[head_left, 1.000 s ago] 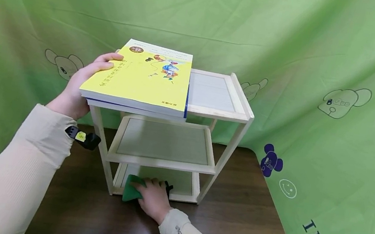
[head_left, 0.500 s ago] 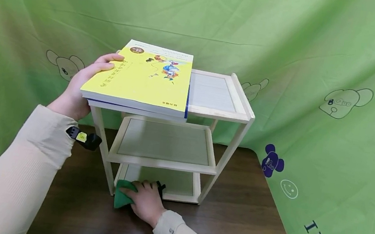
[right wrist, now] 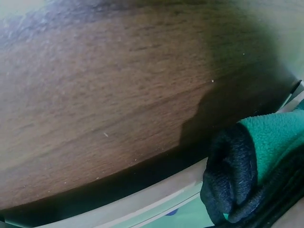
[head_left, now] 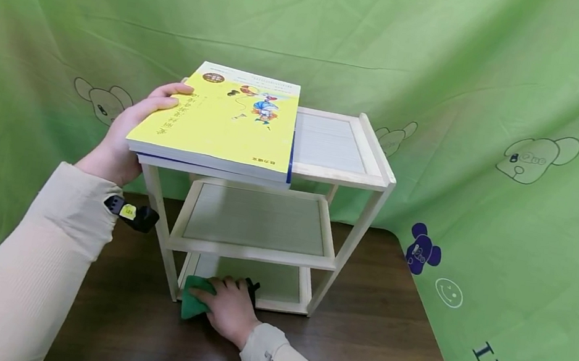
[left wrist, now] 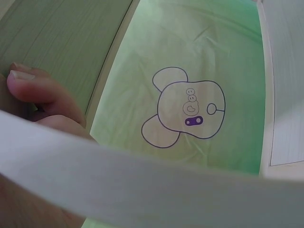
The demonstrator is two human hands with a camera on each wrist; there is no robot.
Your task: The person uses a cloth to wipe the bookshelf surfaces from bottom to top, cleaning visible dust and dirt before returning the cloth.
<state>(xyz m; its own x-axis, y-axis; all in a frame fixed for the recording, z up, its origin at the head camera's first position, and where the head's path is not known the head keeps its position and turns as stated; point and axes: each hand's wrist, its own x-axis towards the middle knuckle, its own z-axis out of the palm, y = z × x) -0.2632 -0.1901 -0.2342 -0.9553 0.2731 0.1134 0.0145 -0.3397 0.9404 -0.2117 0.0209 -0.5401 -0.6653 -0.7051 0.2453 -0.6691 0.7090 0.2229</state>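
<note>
Green cloth (head_left: 195,302) in use at a three-tier shelf (head_left: 250,253): the cloth is small, bright green and soft-napped, bunched rather than flat, and in the right-wrist view a dark fold shows against the green. It lies under and to the left of your right hand (head_left: 233,313), at the front left of the bottom tier (head_left: 282,285), over the front rail and just beside the left front leg. Your right hand holds the cloth, one digit laid across it; the remaining fingers reach over the rail, their exact grip hidden. Your left hand (head_left: 124,136) grips the left edge of a yellow book (head_left: 229,131), two digits on its cover; the left-wrist view shows curled digits next to a wood-grained panel. The shelf has a pale wooden frame with lighter inset panels. Its top tier (head_left: 331,143) bears the yellow book, stacked flat upon a blue-edged book (head_left: 212,172), both on the left part. The middle tier (head_left: 258,219) lies between the two levels you touch. The shelf stands on a brown wood-grain surface (head_left: 374,330) before a green curtain (head_left: 313,22).
</note>
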